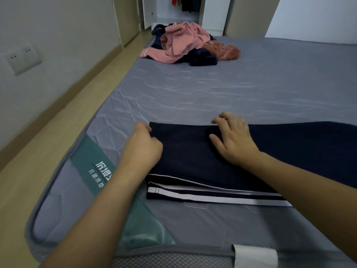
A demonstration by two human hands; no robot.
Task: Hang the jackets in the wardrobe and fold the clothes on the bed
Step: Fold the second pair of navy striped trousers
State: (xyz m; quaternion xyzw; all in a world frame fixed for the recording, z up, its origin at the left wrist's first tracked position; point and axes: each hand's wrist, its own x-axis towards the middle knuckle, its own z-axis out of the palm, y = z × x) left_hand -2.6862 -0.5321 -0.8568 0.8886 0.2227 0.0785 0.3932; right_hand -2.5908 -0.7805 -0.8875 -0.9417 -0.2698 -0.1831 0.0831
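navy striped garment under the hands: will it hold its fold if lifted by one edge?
Probably not. The navy white-striped fabric garment lies limp and flat on the grey mattress, so it likely droops. Looks light; left hand pinches its corner, right hand presses it.

Single head view, worn camera, wide-angle. Looks forward and down over near left corner of bed (212,97), close above both forearms. Far end: wardrobe (185,14). Left edge: floor (63,120), wall.
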